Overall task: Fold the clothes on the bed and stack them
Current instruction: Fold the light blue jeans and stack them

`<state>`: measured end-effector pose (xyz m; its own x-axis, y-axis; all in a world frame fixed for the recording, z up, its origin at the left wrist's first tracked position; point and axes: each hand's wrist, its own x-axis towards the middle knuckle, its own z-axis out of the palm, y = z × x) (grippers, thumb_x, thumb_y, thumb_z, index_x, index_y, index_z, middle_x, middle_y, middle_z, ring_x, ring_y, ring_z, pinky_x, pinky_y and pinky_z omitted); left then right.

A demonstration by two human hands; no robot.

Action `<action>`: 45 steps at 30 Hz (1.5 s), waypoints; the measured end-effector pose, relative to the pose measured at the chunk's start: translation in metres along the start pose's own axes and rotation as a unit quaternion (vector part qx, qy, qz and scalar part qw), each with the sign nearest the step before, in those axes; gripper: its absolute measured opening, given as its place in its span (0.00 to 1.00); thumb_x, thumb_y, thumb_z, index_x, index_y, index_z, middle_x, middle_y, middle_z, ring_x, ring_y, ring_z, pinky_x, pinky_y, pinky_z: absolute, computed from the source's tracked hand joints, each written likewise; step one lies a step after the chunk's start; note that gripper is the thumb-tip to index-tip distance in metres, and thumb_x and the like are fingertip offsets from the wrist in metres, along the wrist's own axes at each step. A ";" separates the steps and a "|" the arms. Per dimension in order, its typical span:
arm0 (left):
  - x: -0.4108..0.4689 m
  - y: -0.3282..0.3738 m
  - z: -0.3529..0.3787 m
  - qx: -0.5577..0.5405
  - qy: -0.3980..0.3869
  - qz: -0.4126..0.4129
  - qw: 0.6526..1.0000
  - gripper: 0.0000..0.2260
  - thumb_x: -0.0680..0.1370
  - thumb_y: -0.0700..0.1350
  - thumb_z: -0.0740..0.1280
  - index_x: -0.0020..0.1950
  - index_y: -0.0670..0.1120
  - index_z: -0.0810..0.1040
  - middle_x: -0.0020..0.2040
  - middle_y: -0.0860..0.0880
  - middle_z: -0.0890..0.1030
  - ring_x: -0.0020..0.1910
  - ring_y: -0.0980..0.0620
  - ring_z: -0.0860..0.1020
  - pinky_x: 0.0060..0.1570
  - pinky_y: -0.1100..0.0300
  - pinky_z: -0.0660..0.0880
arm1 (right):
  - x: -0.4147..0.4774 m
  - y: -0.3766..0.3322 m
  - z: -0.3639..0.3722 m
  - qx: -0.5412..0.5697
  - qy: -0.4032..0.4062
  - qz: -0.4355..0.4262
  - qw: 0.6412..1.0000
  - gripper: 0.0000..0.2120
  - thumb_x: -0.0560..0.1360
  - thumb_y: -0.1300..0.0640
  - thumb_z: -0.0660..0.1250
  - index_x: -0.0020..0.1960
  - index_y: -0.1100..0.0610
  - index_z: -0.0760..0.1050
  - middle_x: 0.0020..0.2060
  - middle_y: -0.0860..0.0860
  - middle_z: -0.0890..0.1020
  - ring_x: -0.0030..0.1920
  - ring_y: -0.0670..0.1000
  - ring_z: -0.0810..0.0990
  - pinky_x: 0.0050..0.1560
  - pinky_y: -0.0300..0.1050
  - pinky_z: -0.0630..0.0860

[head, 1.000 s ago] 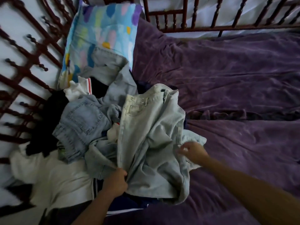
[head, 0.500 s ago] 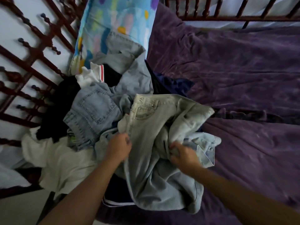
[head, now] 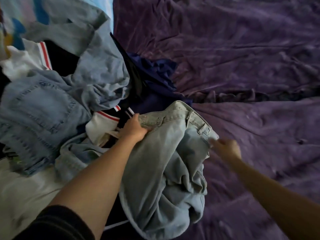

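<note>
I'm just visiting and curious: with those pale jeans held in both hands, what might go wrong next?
1. The right hand seems to pinch only a waistband corner of the pale blue denim jeans, though it is blurred; that grip could slip.
2. The left hand grips the waistband right beside a white red-striped garment, which might get dragged along.
3. The legs are bunched up, so the fold may start crooked.

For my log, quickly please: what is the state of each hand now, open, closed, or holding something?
Left hand: grips the pale jeans at the waistband.
Right hand: curled at the waistband's corner; too blurred to tell if it holds.
</note>
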<state>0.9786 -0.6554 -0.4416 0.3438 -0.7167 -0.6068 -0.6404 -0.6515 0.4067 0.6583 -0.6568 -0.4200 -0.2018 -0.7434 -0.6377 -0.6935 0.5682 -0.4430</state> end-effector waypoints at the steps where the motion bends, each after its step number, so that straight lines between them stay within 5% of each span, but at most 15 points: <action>1: -0.001 -0.003 0.001 -0.017 0.010 -0.008 1.000 0.38 0.68 0.55 0.76 0.73 0.48 0.64 0.67 0.44 0.73 0.65 0.43 0.72 0.63 0.53 0.69 | 0.015 -0.004 -0.005 0.030 0.046 0.021 0.998 0.17 0.72 0.44 0.72 0.39 0.59 0.81 0.30 0.52 0.78 0.33 0.51 0.75 0.35 0.46 0.71; 3: -0.004 -0.006 -0.004 -0.060 0.024 -0.010 0.998 0.34 0.67 0.50 0.78 0.69 0.45 0.68 0.63 0.45 0.76 0.61 0.43 0.75 0.58 0.55 0.70 | 0.036 -0.012 -0.004 0.156 0.013 0.112 0.981 0.15 0.67 0.47 0.77 0.43 0.56 0.76 0.32 0.51 0.76 0.31 0.50 0.73 0.32 0.43 0.71; 7: -0.035 -0.011 -0.025 -0.076 0.061 0.006 0.995 0.18 0.68 0.45 0.76 0.56 0.46 0.77 0.50 0.47 0.81 0.50 0.46 0.78 0.46 0.58 0.71 | 0.055 -0.011 0.018 0.292 -0.109 0.169 0.935 0.43 0.42 0.54 0.86 0.54 0.65 0.78 0.45 0.58 0.84 0.42 0.57 0.84 0.39 0.52 0.82; 9: -0.053 -0.016 -0.045 -0.051 0.089 0.006 0.995 0.14 0.69 0.45 0.74 0.52 0.47 0.75 0.46 0.49 0.79 0.47 0.46 0.78 0.44 0.57 0.71 | 0.034 -0.037 0.015 0.292 -0.083 0.134 0.943 0.31 0.52 0.59 0.83 0.52 0.65 0.78 0.44 0.59 0.84 0.41 0.58 0.84 0.39 0.50 0.82; 12: -0.080 -0.019 -0.086 -0.024 0.153 0.026 0.988 0.13 0.69 0.44 0.74 0.49 0.44 0.74 0.45 0.46 0.78 0.46 0.44 0.77 0.45 0.55 0.73 | 0.011 -0.072 -0.014 0.196 -0.016 -0.029 0.980 0.15 0.63 0.63 0.78 0.47 0.64 0.79 0.37 0.55 0.81 0.37 0.54 0.81 0.32 0.39 0.79; 15: -0.115 -0.010 -0.134 -0.078 0.206 0.056 0.974 0.12 0.68 0.40 0.75 0.44 0.45 0.73 0.43 0.45 0.79 0.45 0.44 0.78 0.41 0.56 0.70 | -0.016 -0.101 -0.064 0.080 0.040 -0.182 0.979 0.15 0.61 0.56 0.80 0.42 0.60 0.79 0.36 0.54 0.81 0.39 0.55 0.80 0.41 0.49 0.78; 20: -0.183 0.028 -0.216 -0.102 0.272 0.129 0.948 0.17 0.67 0.36 0.77 0.46 0.45 0.71 0.40 0.48 0.76 0.44 0.45 0.78 0.37 0.58 0.67 | -0.091 -0.131 -0.159 0.032 0.074 -0.348 0.934 0.18 0.62 0.52 0.81 0.35 0.59 0.72 0.29 0.49 0.73 0.32 0.48 0.69 0.32 0.44 0.67; 23: -0.214 0.058 -0.255 -0.110 0.314 0.178 0.926 0.21 0.65 0.37 0.78 0.50 0.46 0.70 0.52 0.43 0.76 0.52 0.42 0.77 0.45 0.58 0.68 | -0.143 -0.131 -0.201 0.027 0.082 -0.392 0.916 0.18 0.62 0.51 0.81 0.34 0.60 0.73 0.28 0.47 0.73 0.30 0.44 0.68 0.30 0.40 0.67; 25: -0.236 0.084 -0.271 -0.159 0.316 0.218 0.910 0.27 0.65 0.37 0.78 0.59 0.46 0.70 0.58 0.47 0.74 0.54 0.48 0.74 0.48 0.60 0.68 | -0.170 -0.122 -0.224 0.035 0.083 -0.404 0.910 0.16 0.61 0.53 0.81 0.36 0.57 0.75 0.29 0.46 0.74 0.31 0.44 0.70 0.30 0.36 0.68; 28: -0.265 0.121 -0.287 -0.217 0.296 0.262 0.893 0.32 0.67 0.34 0.77 0.68 0.45 0.70 0.58 0.48 0.74 0.53 0.53 0.73 0.50 0.62 0.69 | -0.209 -0.097 -0.252 0.061 0.070 -0.388 0.917 0.14 0.63 0.54 0.81 0.44 0.56 0.80 0.37 0.51 0.82 0.37 0.48 0.79 0.39 0.44 0.78; 32: -0.288 0.168 -0.283 -0.219 0.240 0.319 0.890 0.23 0.69 0.29 0.72 0.61 0.43 0.77 0.45 0.48 0.80 0.49 0.50 0.76 0.44 0.61 0.74 | -0.261 -0.051 -0.286 0.145 0.045 -0.366 0.918 0.10 0.64 0.54 0.78 0.43 0.54 0.82 0.37 0.49 0.85 0.37 0.48 0.84 0.37 0.41 0.80; 38: -0.314 0.271 -0.240 -0.067 0.237 0.435 0.866 0.09 0.66 0.36 0.76 0.43 0.42 0.80 0.41 0.43 0.81 0.42 0.47 0.79 0.42 0.52 0.75 | -0.309 0.035 -0.366 0.161 0.196 -0.341 0.905 0.04 0.69 0.60 0.76 0.38 0.58 0.81 0.27 0.43 0.80 0.28 0.39 0.75 0.30 0.31 0.71; 42: -0.339 0.359 -0.179 0.086 0.258 0.516 0.812 0.07 0.70 0.42 0.74 0.41 0.42 0.77 0.40 0.41 0.81 0.42 0.40 0.79 0.35 0.54 0.70 | -0.321 0.111 -0.414 0.064 0.329 -0.304 0.892 0.06 0.69 0.53 0.76 0.40 0.54 0.81 0.31 0.56 0.79 0.33 0.47 0.73 0.34 0.45 0.71; 45: -0.356 0.423 -0.118 0.145 0.221 0.561 0.785 0.07 0.71 0.43 0.72 0.44 0.45 0.75 0.44 0.40 0.80 0.45 0.38 0.79 0.38 0.52 0.71 | -0.321 0.171 -0.441 0.035 0.407 -0.267 0.873 0.09 0.70 0.52 0.75 0.34 0.48 0.77 0.28 0.52 0.76 0.30 0.49 0.71 0.31 0.43 0.68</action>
<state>0.6666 -0.7055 0.0272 -0.3843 -0.8570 0.3432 -0.8179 0.4885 0.3039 0.2993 -0.4766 -0.0133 -0.3073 -0.8966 0.3188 -0.8005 0.0624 -0.5960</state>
